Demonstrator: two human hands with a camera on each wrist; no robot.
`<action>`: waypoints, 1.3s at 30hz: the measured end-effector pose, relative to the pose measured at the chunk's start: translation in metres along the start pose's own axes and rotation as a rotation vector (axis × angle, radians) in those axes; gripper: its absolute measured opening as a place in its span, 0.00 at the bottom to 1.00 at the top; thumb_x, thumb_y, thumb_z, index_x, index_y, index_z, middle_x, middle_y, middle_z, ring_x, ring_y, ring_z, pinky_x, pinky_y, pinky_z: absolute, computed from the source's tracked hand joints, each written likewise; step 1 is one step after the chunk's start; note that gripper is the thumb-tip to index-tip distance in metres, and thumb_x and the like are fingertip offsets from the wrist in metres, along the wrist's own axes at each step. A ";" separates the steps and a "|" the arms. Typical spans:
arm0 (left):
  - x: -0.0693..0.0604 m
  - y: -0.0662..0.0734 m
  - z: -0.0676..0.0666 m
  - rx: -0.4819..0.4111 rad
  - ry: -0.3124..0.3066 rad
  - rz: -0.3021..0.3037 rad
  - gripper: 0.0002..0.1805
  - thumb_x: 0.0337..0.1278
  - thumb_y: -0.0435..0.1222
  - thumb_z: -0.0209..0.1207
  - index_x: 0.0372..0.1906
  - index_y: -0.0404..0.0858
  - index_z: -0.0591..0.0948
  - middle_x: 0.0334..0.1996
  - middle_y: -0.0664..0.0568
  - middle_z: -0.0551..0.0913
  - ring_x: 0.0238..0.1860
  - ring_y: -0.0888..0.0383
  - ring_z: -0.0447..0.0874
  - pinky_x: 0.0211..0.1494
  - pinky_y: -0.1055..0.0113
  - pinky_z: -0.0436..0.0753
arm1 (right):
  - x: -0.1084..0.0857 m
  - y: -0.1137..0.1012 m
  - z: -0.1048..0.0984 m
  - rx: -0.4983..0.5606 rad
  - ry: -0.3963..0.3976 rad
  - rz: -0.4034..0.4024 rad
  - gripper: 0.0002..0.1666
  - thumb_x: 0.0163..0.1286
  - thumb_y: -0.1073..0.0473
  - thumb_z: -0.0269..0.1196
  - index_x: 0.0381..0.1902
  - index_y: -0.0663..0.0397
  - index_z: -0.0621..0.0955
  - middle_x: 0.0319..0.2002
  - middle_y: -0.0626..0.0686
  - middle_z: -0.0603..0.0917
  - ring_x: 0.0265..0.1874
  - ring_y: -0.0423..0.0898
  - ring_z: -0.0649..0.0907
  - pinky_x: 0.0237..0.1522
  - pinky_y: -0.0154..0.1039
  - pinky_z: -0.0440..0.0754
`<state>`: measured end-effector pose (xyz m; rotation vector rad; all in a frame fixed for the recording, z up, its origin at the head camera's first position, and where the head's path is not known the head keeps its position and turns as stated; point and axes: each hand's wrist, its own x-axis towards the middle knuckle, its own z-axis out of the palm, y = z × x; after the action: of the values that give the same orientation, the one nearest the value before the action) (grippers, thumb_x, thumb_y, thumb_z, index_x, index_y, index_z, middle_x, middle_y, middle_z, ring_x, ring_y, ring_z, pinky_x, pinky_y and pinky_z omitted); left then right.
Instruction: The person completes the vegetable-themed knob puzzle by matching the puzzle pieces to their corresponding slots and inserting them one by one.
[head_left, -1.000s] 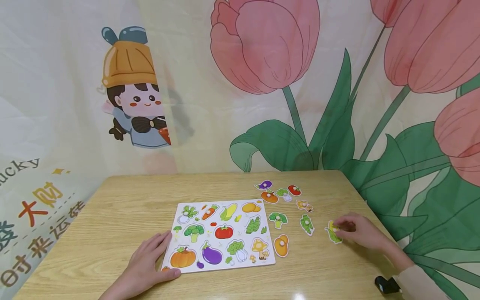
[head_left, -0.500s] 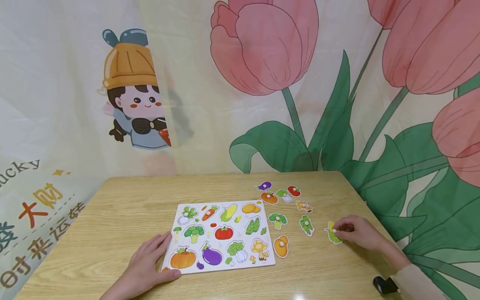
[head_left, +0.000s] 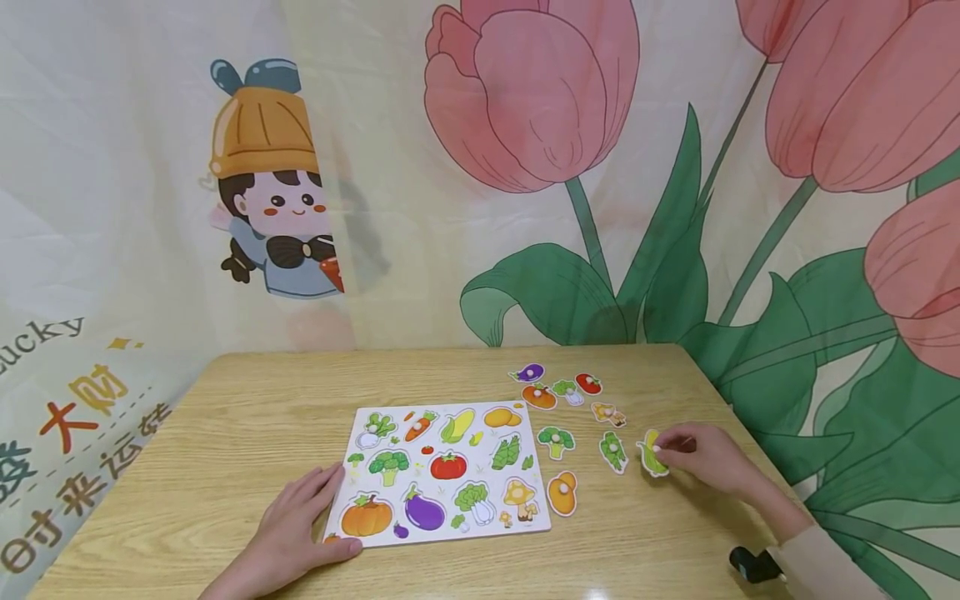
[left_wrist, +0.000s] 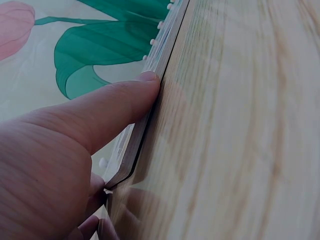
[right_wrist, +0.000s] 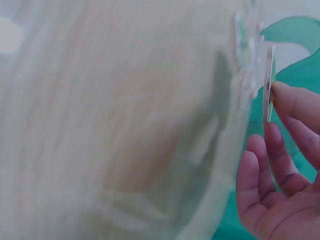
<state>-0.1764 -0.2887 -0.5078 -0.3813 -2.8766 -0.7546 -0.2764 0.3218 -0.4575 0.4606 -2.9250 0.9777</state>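
My left hand [head_left: 288, 525] rests at the near left corner of a white vegetable puzzle board [head_left: 480, 542]. Its straight thumb [left_wrist: 120, 102] touches the board's front edge, and the other fingers lie along the left side. At the right of the table, my right hand [head_left: 708, 457] pinches the small knob of a corn puzzle piece [head_left: 651, 458]. In the right wrist view the corn piece [right_wrist: 268, 85] appears edge-on between thumb and fingertips, held off the table. Nearby lie an asparagus-like green piece [head_left: 613, 452], a broccoli piece [head_left: 556, 442] and a potato piece [head_left: 562, 493].
Farther back on the wooden table [head_left: 247, 417] lie eggplant [head_left: 528, 372], pumpkin [head_left: 538, 396], cabbage [head_left: 568, 392], tomato [head_left: 588, 383] and mushroom [head_left: 608, 414] pieces. A black object [head_left: 753, 565] is by the right sleeve. A printed curtain [head_left: 390, 167] hangs behind.
The right hand has taken the corn piece by its knob and moved it slightly left and away from me. The left hand and board have stayed put.
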 end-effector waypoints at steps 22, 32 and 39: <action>-0.001 0.000 0.001 -0.007 -0.002 -0.003 0.61 0.46 0.63 0.77 0.79 0.32 0.68 0.78 0.38 0.68 0.78 0.32 0.57 0.72 0.27 0.58 | 0.062 -0.115 0.071 0.183 0.046 0.082 0.04 0.70 0.56 0.74 0.42 0.46 0.90 0.36 0.46 0.85 0.39 0.45 0.81 0.42 0.37 0.83; 0.001 0.000 0.000 0.001 -0.010 0.001 0.61 0.46 0.62 0.77 0.79 0.32 0.68 0.77 0.37 0.68 0.78 0.32 0.57 0.72 0.28 0.59 | 0.092 -0.153 0.109 0.228 0.055 0.046 0.03 0.69 0.57 0.75 0.38 0.47 0.90 0.33 0.46 0.85 0.36 0.45 0.82 0.35 0.35 0.82; 0.002 0.001 0.000 0.005 -0.021 -0.010 0.61 0.46 0.62 0.77 0.80 0.32 0.67 0.78 0.36 0.67 0.78 0.31 0.57 0.72 0.28 0.59 | 0.102 -0.177 0.131 0.238 0.055 0.086 0.05 0.69 0.56 0.75 0.39 0.48 0.90 0.34 0.47 0.84 0.37 0.46 0.80 0.35 0.36 0.79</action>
<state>-0.1778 -0.2877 -0.5069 -0.3766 -2.9010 -0.7500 -0.3147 0.0822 -0.4474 0.3099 -2.8131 1.3350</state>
